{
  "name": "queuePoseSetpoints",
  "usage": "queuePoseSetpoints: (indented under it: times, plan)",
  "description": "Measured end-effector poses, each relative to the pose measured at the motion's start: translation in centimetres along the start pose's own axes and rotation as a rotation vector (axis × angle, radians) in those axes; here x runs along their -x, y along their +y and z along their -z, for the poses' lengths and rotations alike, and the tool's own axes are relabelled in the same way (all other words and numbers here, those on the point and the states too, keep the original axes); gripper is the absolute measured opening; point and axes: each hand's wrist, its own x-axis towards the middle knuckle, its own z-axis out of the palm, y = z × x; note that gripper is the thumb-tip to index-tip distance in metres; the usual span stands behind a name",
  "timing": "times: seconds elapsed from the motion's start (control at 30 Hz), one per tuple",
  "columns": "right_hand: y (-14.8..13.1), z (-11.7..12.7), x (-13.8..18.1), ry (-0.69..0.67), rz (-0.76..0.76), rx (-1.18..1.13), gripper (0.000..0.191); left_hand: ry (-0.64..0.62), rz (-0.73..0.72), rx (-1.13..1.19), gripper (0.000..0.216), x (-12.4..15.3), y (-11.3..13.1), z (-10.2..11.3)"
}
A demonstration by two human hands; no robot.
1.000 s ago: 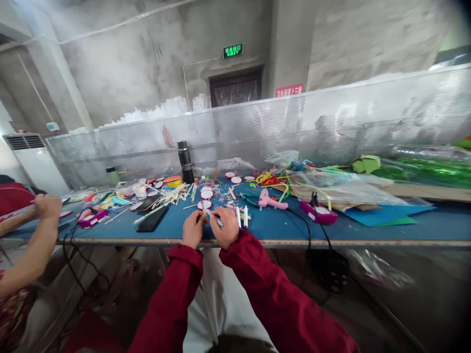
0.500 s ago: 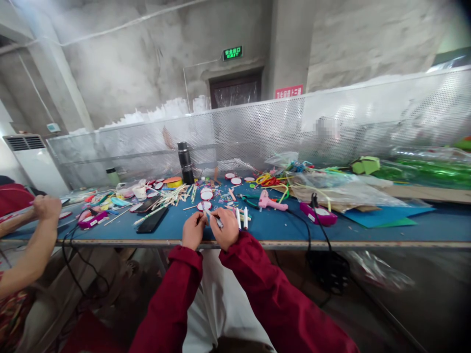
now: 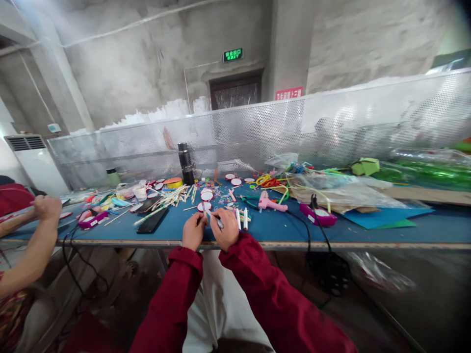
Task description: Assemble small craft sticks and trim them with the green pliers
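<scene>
My left hand (image 3: 194, 230) is closed near the table's front edge, pinching a small pale strip (image 3: 205, 212) whose kind I cannot make out. Close against it, my right hand (image 3: 226, 229) is wrapped around a white marker pen (image 3: 220, 222); its tip is hidden between the hands. Two more white markers (image 3: 242, 218) lie just to the right of my right hand. Beyond my fingers are round white discs with red rims (image 3: 206, 195). A pink glue gun (image 3: 271, 201) rests on the table to the right.
A black phone (image 3: 152, 220) and a heap of sticks (image 3: 175, 197) lie to the left. The black bottle (image 3: 185, 164) stands behind. Purple devices (image 3: 318, 214) with cables are on both sides. Plastic bags (image 3: 342, 189) cover the right. Another person's hand (image 3: 47, 208) is at far left.
</scene>
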Motion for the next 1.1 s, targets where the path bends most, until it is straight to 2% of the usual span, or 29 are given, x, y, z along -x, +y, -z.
queuePoseSetpoints:
  times: [1.1]
  plan:
    - [0.06, -0.05, 0.03, 0.003, -0.015, -0.004, 0.014, -0.008, 0.005, 0.008, 0.025, 0.08, 0.17, 0.08]
